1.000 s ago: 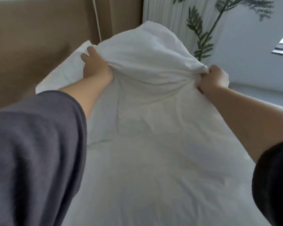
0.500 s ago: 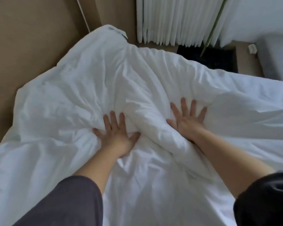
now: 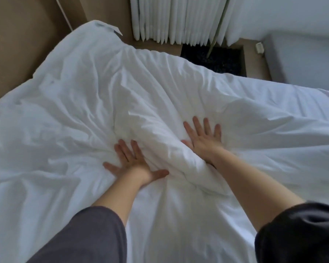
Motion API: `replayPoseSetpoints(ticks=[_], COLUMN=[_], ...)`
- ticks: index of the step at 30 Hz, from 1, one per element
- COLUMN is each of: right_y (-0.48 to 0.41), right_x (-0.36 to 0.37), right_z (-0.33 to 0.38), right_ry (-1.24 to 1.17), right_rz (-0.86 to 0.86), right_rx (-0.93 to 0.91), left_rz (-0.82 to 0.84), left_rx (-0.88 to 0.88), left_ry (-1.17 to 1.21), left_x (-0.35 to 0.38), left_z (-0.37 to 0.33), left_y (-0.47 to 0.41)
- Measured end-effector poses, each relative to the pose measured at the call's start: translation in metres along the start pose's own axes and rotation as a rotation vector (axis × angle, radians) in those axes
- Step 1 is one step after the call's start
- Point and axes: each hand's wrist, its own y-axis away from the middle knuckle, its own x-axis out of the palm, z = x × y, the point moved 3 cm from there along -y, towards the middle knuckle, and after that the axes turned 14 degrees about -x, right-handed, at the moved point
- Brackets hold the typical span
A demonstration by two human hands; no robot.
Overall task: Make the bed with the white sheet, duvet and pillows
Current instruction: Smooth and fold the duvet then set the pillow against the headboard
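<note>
A crumpled white duvet [image 3: 68,114] covers the whole bed, with a thick raised fold running between my hands. My left hand [image 3: 133,162] lies flat on the duvet with fingers spread, just left of that fold. My right hand [image 3: 203,137] presses flat on the fold's right side, fingers straight and spread. A corner of the duvet with a small label [image 3: 110,29] reaches toward the wall at the back left. No pillows can be seen.
A tan padded headboard wall [image 3: 17,35] stands at the left. White pleated curtains [image 3: 179,18] hang at the back, above a dark planter [image 3: 213,57] with a plant stem. A grey bench [image 3: 300,59] sits at the right.
A second ago both hands gripped the lifted duvet in the air. They let it go, and it now lies on the bed with both palms flat on it, sliding slightly apart.
</note>
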Motion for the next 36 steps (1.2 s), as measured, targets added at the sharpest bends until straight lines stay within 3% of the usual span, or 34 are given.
replayPoseSetpoints(ticks=[4,8,12,17,19,24,28,30,32,34,36], right_y=[0.039,0.082,0.136,0.206,0.209,0.190,0.196,0.199,0.200,0.201,0.203], right_x=[-0.001,-0.024,-0.049,-0.040,-0.013,0.035,0.041,0.041,0.039,0.036,0.038], right_z=[-0.017,-0.067,-0.138,-0.236,-0.249,-0.263,-0.279,-0.280,-0.282,-0.286,-0.287], right_ry=[0.147,0.289,0.136,-0.043,-0.093,-0.202,-0.262,-0.280,-0.271,-0.274,-0.271], right_rz=[-0.032,-0.067,-0.113,0.095,0.128,-0.025,-0.043,-0.057,-0.047,-0.047,-0.052], right_rx=[0.035,0.239,0.524,0.788,0.723,0.508,0.396,0.346,0.306,0.277,0.232], left_rz=[0.029,0.026,-0.035,-0.241,-0.285,-0.353,-0.249,-0.253,-0.389,-0.550,-0.580], left_rx=[-0.020,-0.039,-0.081,-0.128,-0.151,-0.194,-0.131,-0.057,0.058,0.230,0.392], left_ry=[-0.017,-0.042,-0.051,-0.014,0.007,0.155,0.154,0.245,0.322,0.259,0.121], left_x=[0.001,-0.002,-0.003,0.001,0.005,0.031,0.048,0.054,0.051,0.041,0.041], left_z=[0.001,-0.002,-0.008,-0.021,-0.026,-0.048,-0.088,-0.120,-0.158,-0.201,-0.236], left_y=[-0.003,-0.002,0.001,0.005,0.014,0.060,0.115,0.152,0.190,0.218,0.230])
